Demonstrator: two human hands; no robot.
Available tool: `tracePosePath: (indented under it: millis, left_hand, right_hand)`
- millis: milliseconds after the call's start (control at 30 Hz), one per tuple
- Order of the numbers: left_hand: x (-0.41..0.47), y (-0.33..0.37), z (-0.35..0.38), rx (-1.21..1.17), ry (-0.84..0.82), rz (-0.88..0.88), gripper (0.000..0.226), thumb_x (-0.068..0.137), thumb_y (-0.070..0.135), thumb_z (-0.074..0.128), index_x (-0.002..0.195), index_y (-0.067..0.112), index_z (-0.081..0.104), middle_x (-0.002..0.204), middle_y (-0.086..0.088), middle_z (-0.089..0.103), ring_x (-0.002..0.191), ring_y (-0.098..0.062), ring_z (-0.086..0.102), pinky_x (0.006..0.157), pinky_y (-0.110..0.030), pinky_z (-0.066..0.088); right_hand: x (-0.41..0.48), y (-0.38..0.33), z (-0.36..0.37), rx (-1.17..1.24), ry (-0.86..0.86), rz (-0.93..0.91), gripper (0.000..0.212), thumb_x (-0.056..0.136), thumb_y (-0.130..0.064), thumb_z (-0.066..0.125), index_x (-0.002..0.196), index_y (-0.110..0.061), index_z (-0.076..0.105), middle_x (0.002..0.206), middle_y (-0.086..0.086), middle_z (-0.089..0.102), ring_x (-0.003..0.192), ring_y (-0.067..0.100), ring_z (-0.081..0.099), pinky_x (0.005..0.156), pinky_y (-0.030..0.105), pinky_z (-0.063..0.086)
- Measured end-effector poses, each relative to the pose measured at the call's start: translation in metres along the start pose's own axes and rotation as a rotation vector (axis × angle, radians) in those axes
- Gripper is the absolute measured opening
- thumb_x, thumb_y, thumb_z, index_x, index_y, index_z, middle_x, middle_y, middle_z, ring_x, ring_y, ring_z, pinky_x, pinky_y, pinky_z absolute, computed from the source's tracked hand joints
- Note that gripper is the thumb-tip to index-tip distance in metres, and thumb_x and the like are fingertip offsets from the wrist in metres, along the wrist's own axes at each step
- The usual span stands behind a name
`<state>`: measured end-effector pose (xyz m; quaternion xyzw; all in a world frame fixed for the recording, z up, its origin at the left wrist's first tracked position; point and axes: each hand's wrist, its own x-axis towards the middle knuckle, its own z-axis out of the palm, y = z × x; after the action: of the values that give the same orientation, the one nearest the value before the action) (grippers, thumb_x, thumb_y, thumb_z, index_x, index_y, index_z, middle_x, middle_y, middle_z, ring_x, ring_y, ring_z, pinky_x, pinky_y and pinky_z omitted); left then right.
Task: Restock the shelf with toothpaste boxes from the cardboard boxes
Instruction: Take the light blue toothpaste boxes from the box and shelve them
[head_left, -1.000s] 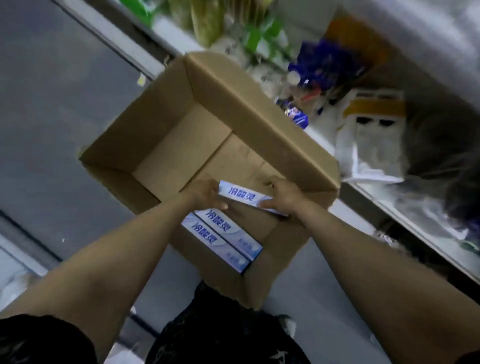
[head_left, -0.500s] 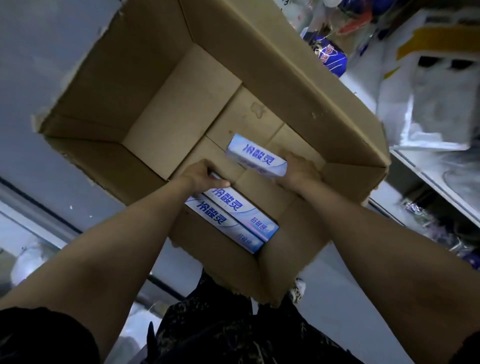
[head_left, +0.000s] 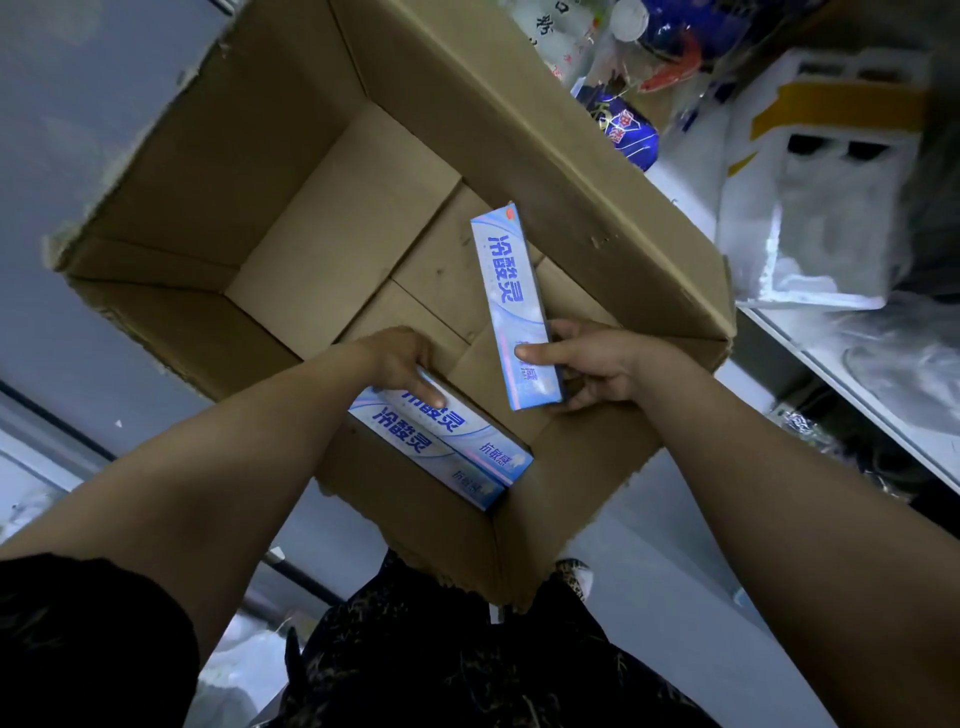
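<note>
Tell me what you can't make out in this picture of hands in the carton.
All head view:
- The left hand covers the far ends of the two lying toothpaste boxes; whether it grips them is unclear.
- The held toothpaste box hides the right hand's fingers behind it.
- Shelf goods at upper right are blurred, labels unreadable.
- The cardboard box's far corner is cut off by the top edge.

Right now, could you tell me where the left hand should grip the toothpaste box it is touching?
Probably its end under the left hand, reached from above on the open-floor side: the toothpaste box lies flat, its twin hugs the other side, and the carton wall closes the far end.
</note>
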<state>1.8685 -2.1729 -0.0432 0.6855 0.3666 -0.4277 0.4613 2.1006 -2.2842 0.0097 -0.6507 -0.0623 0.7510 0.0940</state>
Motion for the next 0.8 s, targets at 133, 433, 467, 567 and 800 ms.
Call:
tracePosePath:
  millis: [133,433,467,567,800]
  left_hand:
    - [-0.011,0.011,-0.012,0.008,-0.073,-0.029,0.076,0.065,0.063,0.078,0.124,0.019,0.060,0.123,0.002,0.058,0.111,-0.022,0.058,0.095,-0.037,0.050]
    - [-0.088,0.023,-0.012,-0.323,-0.082,-0.230,0.108,0.029,0.081,0.080,0.100,0.000,0.072,0.100,-0.019,0.073,0.089,-0.030,0.071,0.077,-0.033,0.056]
    - [-0.102,0.029,-0.008,-0.391,-0.048,-0.246,0.103,0.035,0.075,0.082,0.102,-0.001,0.071,0.100,-0.018,0.073,0.090,-0.029,0.071,0.077,-0.033,0.056]
    - [-0.147,0.050,0.018,-0.628,0.057,-0.234,0.112,0.020,0.065,0.091,0.105,-0.003,0.067,0.100,-0.017,0.074,0.087,-0.028,0.072,0.080,-0.035,0.057]
    - [-0.248,0.156,0.126,-1.140,0.326,0.161,0.109,0.015,0.045,0.099,0.110,0.007,0.063,0.108,-0.013,0.072,0.084,-0.021,0.073,0.072,-0.031,0.060]
  right_hand:
    - [-0.014,0.004,0.003,0.058,-0.041,-0.024,0.046,0.089,-0.025,0.072,0.131,-0.026,0.054,0.118,0.005,0.070,0.105,0.020,0.066,0.080,0.044,0.058]
    - [-0.081,0.028,0.003,0.182,-0.155,-0.183,0.051,0.089,-0.024,0.071,0.136,-0.028,0.051,0.124,0.009,0.069,0.110,0.024,0.068,0.072,0.048,0.061]
    - [-0.093,0.033,0.003,0.169,-0.157,-0.221,0.052,0.090,-0.024,0.070,0.137,-0.027,0.050,0.122,0.008,0.070,0.106,0.023,0.069,0.070,0.046,0.061]
    - [-0.134,0.059,0.000,0.131,-0.167,-0.360,0.053,0.091,-0.023,0.068,0.140,-0.026,0.047,0.117,0.010,0.071,0.094,0.023,0.072,0.068,0.044,0.061]
    - [-0.295,0.167,-0.041,0.107,-0.133,-0.693,0.051,0.088,-0.017,0.068,0.136,-0.027,0.052,0.116,-0.001,0.071,0.097,0.021,0.072,0.071,0.046,0.062]
